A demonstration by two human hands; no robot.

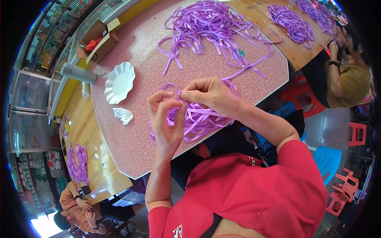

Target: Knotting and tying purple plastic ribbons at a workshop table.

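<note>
My left hand [166,121] and my right hand [212,95] meet above the near edge of a pink speckled table [127,146]. Thumb and fingers of each hand are pinched together on a thin purple ribbon [171,86], which loops up behind the fingertips. The exact spot they grip is partly hidden by the fingers. Beneath and behind my hands lies a loose pile of purple ribbons [202,121], partly covered by my wrists. A larger tangled heap of the same ribbons [202,29] spreads over the far side, with strands trailing toward my right arm.
To the left are a white scalloped dish [120,83], a crumpled white tissue [123,115], a grey cylindrical bottle [79,73] and an open cardboard box [105,45]. Two other people sit at wooden tables with purple ribbon bundles [291,23]. Red and blue stools [327,160] stand at right.
</note>
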